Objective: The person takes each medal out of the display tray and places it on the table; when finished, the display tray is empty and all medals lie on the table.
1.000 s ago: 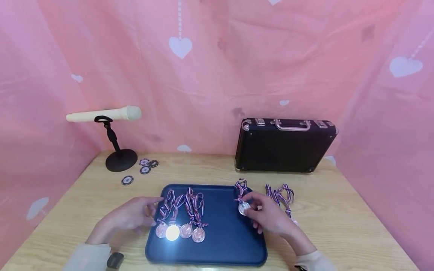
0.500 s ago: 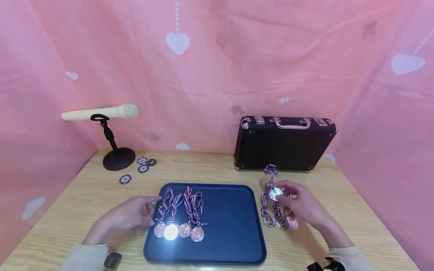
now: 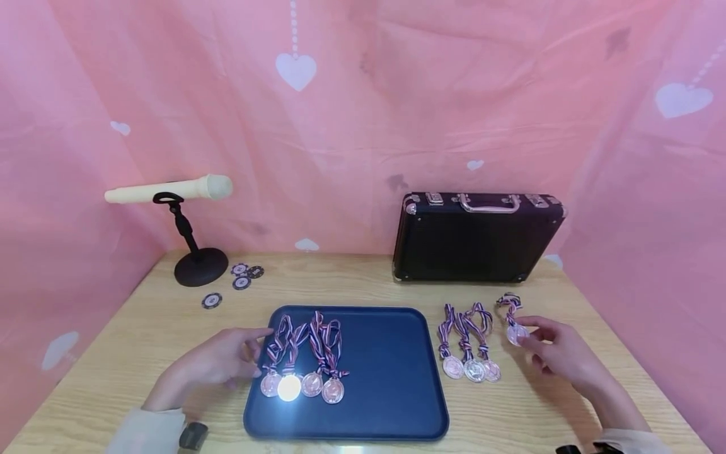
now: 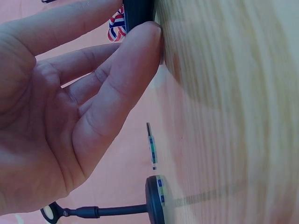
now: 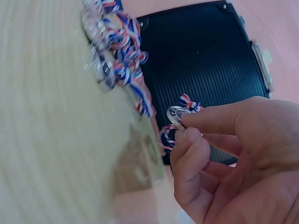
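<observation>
My right hand (image 3: 558, 353) pinches a silver medal (image 3: 517, 334) between thumb and fingers, right of the tray. The medal's striped ribbon (image 3: 510, 305) trails toward the case; the right wrist view shows the disc edge-on at the fingertips. My left hand (image 3: 218, 359) rests against the left edge of the blue tray (image 3: 386, 403), index finger and thumb touching its rim. Several medals with tied ribbons lie in a row on the tray's left side, one medal (image 3: 289, 388) glaring brightly. Three more medals lie on the table between tray and right hand, among them a silver medal (image 3: 474, 371).
A black case (image 3: 476, 246) stands upright at the back right, near the held medal's ribbon. At the back left are a white microphone (image 3: 170, 189) on a black stand (image 3: 201, 267) and several poker chips (image 3: 241, 282). A pink curtain (image 3: 351, 126) hangs behind the wooden table (image 3: 181, 328).
My right hand has carried the pinched medal from above the tray's right side, over the three medals, to the table on their right. The left hand has stayed at the tray edge.
</observation>
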`<state>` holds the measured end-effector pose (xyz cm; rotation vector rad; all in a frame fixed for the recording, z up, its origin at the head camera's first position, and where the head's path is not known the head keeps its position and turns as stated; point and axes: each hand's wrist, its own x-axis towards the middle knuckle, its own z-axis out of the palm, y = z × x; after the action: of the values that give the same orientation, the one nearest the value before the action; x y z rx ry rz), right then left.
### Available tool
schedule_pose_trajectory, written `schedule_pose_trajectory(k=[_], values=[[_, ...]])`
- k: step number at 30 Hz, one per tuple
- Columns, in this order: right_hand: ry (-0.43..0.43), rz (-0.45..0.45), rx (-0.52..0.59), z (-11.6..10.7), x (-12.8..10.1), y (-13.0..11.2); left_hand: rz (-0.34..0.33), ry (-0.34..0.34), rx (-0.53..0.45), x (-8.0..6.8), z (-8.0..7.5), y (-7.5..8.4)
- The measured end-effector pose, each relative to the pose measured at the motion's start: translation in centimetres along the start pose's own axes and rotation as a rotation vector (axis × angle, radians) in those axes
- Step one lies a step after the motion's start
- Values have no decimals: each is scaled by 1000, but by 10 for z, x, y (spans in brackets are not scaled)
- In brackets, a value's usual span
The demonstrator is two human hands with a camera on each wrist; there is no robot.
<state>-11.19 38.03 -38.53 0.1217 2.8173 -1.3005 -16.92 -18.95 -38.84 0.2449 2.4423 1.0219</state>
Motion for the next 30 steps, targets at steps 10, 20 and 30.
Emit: schedule_pose_trajectory(k=[10,20,30], values=[[-227,23,73,-5,0,19,19,-4,-13,1,0,-2],[-306,-3,92,-7,2,18,6,2,-11,-1,-5,-2],[-267,7,-24,-7,-6,13,15,-4,-25,-2,-1,-1]])
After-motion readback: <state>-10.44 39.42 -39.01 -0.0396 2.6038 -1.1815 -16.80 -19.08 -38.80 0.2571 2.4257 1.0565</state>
